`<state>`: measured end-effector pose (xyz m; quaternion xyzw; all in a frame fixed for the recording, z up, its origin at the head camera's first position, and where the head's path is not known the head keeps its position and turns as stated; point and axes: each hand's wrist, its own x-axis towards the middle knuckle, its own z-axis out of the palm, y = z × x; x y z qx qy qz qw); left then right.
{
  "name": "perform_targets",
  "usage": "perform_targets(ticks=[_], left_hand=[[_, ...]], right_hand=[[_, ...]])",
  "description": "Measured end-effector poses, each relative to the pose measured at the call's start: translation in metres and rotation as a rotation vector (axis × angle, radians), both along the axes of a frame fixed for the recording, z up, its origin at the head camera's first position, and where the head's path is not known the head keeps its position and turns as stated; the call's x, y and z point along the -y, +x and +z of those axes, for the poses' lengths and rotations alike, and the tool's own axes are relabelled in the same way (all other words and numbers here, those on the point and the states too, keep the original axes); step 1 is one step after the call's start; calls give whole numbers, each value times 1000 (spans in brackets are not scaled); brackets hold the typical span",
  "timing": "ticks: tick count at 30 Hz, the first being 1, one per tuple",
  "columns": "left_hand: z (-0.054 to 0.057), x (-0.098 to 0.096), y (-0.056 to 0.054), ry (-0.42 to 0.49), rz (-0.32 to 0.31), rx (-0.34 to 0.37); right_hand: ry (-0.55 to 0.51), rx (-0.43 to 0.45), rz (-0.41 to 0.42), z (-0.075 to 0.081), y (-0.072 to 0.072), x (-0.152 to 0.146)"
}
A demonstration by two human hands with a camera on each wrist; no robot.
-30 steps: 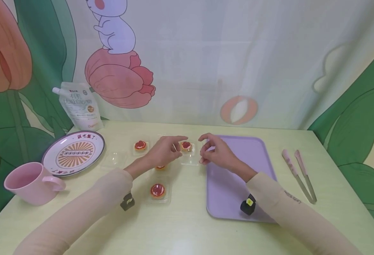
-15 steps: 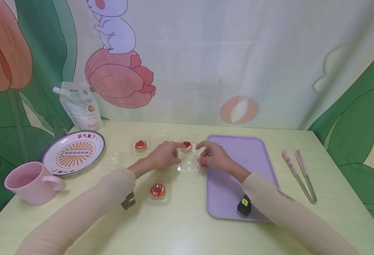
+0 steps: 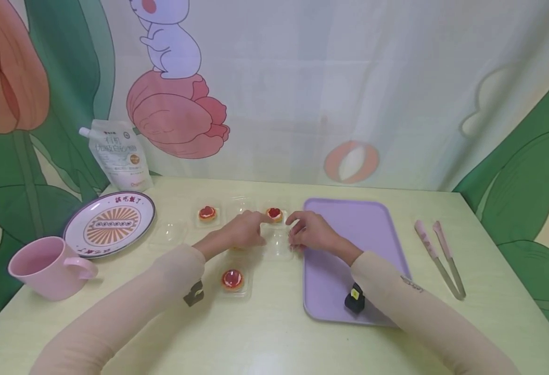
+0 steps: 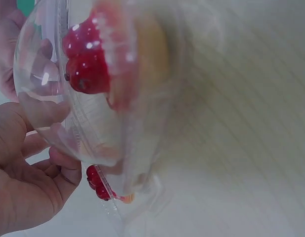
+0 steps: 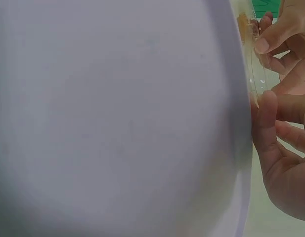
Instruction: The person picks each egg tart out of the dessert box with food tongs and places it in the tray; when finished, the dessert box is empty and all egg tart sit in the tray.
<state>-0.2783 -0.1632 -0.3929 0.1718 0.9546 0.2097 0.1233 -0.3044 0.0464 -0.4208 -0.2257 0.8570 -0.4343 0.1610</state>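
In the head view, a clear plastic clamshell box (image 3: 281, 244) lies spread out between the two hands, with a small red-topped tart (image 3: 274, 214) in its far half. My left hand (image 3: 242, 229) grips the box's left side, its index finger reaching toward the tart. On the opposite side, my right hand (image 3: 315, 230) pinches the edge of the near half, beside the tray's rim; the right wrist view shows its curled thumb and fingers (image 5: 267, 118) there. A closer boxed tart with glossy red berries (image 4: 88, 61) partly hides the left hand (image 4: 31, 173) in the left wrist view.
A lilac tray (image 3: 349, 260) lies right, tongs (image 3: 440, 258) beyond it. More boxed tarts (image 3: 232, 279) (image 3: 207, 213) and clear boxes (image 3: 167, 233) sit left of the hands. A plate (image 3: 110, 224), pink mug (image 3: 49, 268) and white pouch (image 3: 118, 156) stand far left.
Both hands have come slightly lower and nearer the body, the right one also shifting left. The clear near half of the box has come toward the body, and the tart shows more fully.
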Motion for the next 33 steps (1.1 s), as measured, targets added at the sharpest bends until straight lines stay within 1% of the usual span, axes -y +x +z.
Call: perform_targets(ticks=[5, 13, 20, 25, 27, 29, 33], left_hand=[[1, -2, 1, -22, 22, 11], [1, -4, -2, -48, 38, 45], [6, -2, -2, -25, 62, 67], [9, 2, -1, -18, 75, 95], [10, 5, -2, -14, 73, 88], [13, 9, -2, -4, 67, 65], [18, 25, 0, 38, 59, 12]], right_hand=[[8, -6, 16, 0, -2, -1], [7, 22, 18, 5, -1, -4], [37, -1, 10, 10, -1, -7], [49, -4, 14, 10, -2, -9], [58, -4, 17, 10, -3, -10], [60, -5, 12, 11, -3, -12], [44, -19, 2, 17, -1, -16]])
